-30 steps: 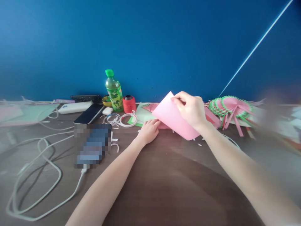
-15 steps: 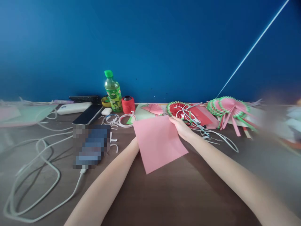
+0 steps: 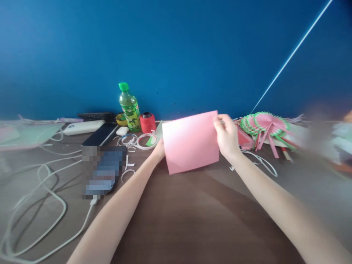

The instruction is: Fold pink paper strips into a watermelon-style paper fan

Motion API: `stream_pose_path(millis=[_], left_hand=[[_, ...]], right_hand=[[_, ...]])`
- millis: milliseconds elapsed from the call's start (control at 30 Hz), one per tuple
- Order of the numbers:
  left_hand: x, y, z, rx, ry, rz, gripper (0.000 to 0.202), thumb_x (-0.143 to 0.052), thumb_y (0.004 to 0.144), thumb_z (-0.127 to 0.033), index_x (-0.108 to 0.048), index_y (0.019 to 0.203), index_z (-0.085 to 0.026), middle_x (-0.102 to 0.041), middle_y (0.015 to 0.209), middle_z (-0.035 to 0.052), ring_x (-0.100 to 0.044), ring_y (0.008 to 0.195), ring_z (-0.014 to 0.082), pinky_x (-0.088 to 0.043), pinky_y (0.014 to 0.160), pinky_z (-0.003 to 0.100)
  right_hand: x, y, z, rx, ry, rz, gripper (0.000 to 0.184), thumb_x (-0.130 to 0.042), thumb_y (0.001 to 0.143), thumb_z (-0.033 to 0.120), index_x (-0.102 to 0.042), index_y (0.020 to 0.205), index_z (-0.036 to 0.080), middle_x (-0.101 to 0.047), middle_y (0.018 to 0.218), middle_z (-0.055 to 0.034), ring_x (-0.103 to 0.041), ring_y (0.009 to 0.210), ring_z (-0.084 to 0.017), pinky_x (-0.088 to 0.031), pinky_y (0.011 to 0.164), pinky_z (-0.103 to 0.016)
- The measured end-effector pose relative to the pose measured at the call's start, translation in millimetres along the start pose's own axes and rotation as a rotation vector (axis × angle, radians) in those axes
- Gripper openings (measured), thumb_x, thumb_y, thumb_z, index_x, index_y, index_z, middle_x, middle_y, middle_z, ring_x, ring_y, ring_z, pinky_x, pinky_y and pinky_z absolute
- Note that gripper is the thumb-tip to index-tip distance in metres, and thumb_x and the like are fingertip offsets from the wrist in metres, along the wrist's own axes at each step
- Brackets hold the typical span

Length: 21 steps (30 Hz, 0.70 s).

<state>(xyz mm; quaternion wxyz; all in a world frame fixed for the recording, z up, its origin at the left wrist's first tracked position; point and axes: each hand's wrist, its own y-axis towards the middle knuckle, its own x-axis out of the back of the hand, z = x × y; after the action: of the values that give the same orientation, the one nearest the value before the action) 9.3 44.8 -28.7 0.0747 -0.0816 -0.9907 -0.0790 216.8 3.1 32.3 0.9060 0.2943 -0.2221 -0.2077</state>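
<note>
A square sheet of pink paper (image 3: pixel 191 145) is held up above the table, its face turned toward me. My right hand (image 3: pixel 227 134) pinches the sheet at its upper right corner, thumb in front. At the left edge is my left hand (image 3: pixel 160 149), partly behind the paper. Its fingers are hidden there, so I cannot see how they meet the sheet.
Pleated pink-and-green paper fans (image 3: pixel 265 124) lie at the back right. A green bottle (image 3: pixel 130 112), a red thread spool (image 3: pixel 147 123) and tape rolls (image 3: pixel 147 141) stand at the back left. Nearer me are a phone (image 3: pixel 106 172) and a white cable (image 3: pixel 64 209).
The pink paper has been lifted and turned more upright and level. My right hand has moved up and right to its upper right corner; the left hand stays behind the left edge.
</note>
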Motion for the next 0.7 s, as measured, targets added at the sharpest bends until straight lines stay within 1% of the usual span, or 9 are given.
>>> stream_pose_path(millis=[67, 133, 167, 233, 333, 467, 600, 633, 700], left_hand=[[6.0, 6, -4, -0.015, -0.074, -0.024, 0.024, -0.049, 0.086, -0.025, -0.058, 0.103, -0.011, -0.061, 0.104, 0.0076, -0.059, 0.091, 0.0181, -0.049, 0.081, 0.037], [15.4, 12, -13, -0.055, -0.14, -0.111, 0.024, -0.04, 0.08, -0.013, -0.061, 0.091, -0.012, -0.064, 0.096, 0.0051, -0.061, 0.086, 0.0154, -0.047, 0.083, 0.031], [21.2, 14, -20, -0.076, -0.162, -0.153, 0.026, -0.04, 0.075, -0.012, -0.062, 0.09, -0.013, -0.065, 0.096, 0.0045, -0.061, 0.086, 0.0144, -0.046, 0.083, 0.029], [33.3, 15, -35, -0.107, -0.187, -0.235, 0.024, -0.043, 0.07, -0.016, -0.062, 0.085, -0.015, -0.065, 0.091, 0.0039, -0.061, 0.081, 0.0137, -0.047, 0.076, 0.027], [43.9, 10, -62, -0.077, -0.13, -0.268, 0.019, -0.047, 0.065, -0.02, -0.061, 0.077, -0.015, -0.065, 0.076, 0.0035, -0.061, 0.072, 0.0146, -0.046, 0.067, 0.026], [30.1, -12, -95, -0.047, 0.45, 0.119, 0.015, -0.051, 0.07, -0.029, -0.06, 0.067, -0.017, -0.064, 0.07, 0.0023, -0.058, 0.069, 0.015, -0.043, 0.064, 0.025], [1.0, -43, -111, 0.073, 0.989, 0.629, 0.01, -0.05, 0.067, -0.023, -0.059, 0.065, -0.018, -0.063, 0.068, 0.0018, -0.054, 0.061, 0.0152, -0.035, 0.053, 0.025], [-4.3, -51, -110, 0.074, 1.071, 0.682, 0.009, -0.049, 0.066, -0.018, -0.057, 0.063, -0.018, -0.062, 0.066, 0.0021, -0.053, 0.059, 0.0151, -0.034, 0.053, 0.025], [-10.0, -67, -103, 0.024, 1.131, 0.601, 0.009, -0.047, 0.067, -0.017, -0.055, 0.072, -0.019, -0.061, 0.072, 0.0024, -0.054, 0.06, 0.0159, -0.033, 0.053, 0.026]], right_hand=[[15, -5, 25, 0.249, -0.094, -0.151, 0.017, -0.041, 0.09, 0.03, -0.053, 0.084, 0.019, -0.052, 0.063, 0.0019, -0.044, 0.051, -0.01, -0.035, 0.051, -0.025], [22, -19, 43, 0.544, -0.17, -0.124, 0.009, -0.047, 0.088, 0.02, -0.056, 0.09, 0.02, -0.064, 0.08, -0.0015, -0.055, 0.061, -0.01, -0.041, 0.056, -0.023], [21, -30, 48, 0.711, -0.178, 0.002, 0.013, -0.049, 0.086, 0.016, -0.057, 0.096, 0.02, -0.067, 0.086, -0.0017, -0.06, 0.07, -0.011, -0.045, 0.062, -0.023], [11, -55, 49, 0.848, -0.202, 0.316, 0.019, -0.048, 0.087, 0.013, -0.057, 0.102, 0.02, -0.069, 0.098, -0.0024, -0.063, 0.087, -0.013, -0.047, 0.075, -0.023], [-16, -89, 34, 0.875, -0.384, 0.489, 0.018, -0.044, 0.088, 0.011, -0.061, 0.094, 0.016, -0.071, 0.095, -0.0047, -0.065, 0.084, -0.015, -0.047, 0.069, -0.026], [-39, -104, 14, 0.681, -0.474, 0.785, 0.016, -0.048, 0.089, 0.024, -0.063, 0.087, 0.018, -0.07, 0.086, -0.0044, -0.064, 0.078, -0.016, -0.045, 0.064, -0.026], [-39, -99, 8, 0.548, -0.413, 0.826, 0.023, -0.053, 0.086, 0.037, -0.065, 0.087, 0.018, -0.07, 0.085, -0.0072, -0.063, 0.081, -0.019, -0.045, 0.069, -0.029], [-39, -98, 7, 0.54, -0.402, 0.832, 0.024, -0.053, 0.085, 0.038, -0.066, 0.086, 0.017, -0.07, 0.083, -0.0081, -0.062, 0.082, -0.02, -0.045, 0.07, -0.03], [-39, -98, 6, 0.522, -0.382, 0.856, 0.023, -0.055, 0.083, 0.036, -0.066, 0.084, 0.016, -0.069, 0.08, -0.0089, -0.061, 0.082, -0.022, -0.045, 0.071, -0.032]])
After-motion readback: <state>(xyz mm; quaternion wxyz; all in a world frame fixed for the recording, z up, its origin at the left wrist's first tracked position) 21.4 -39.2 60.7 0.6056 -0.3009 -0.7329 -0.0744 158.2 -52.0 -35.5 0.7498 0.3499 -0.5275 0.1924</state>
